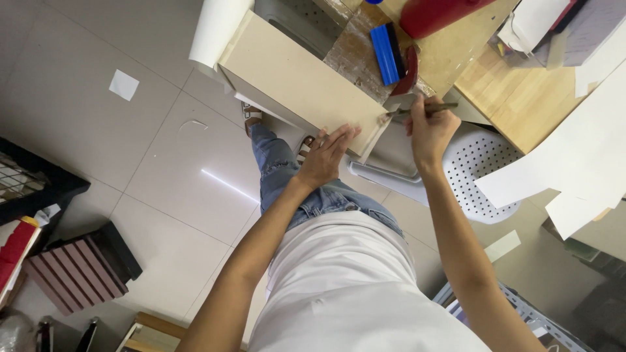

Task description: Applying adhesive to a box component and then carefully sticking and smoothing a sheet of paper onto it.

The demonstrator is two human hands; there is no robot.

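the left hand (326, 155) lies flat, fingers spread, on the near end of a beige board (303, 81) that slants across the view. the right hand (427, 127) closes around a thin metal tool (420, 109), whose tip meets the board's near right corner, where a strip of pale film peels off. a roll of white sheet (218, 29) sits at the board's far end. beyond the board, on the worn wooden surface (521, 98), a blue squeegee (388, 53) lies beside a red container (433, 13), with white papers (574, 163) over the surface's right edge. a white perforated chair (479, 173) stands below on the tiled floor (130, 150).
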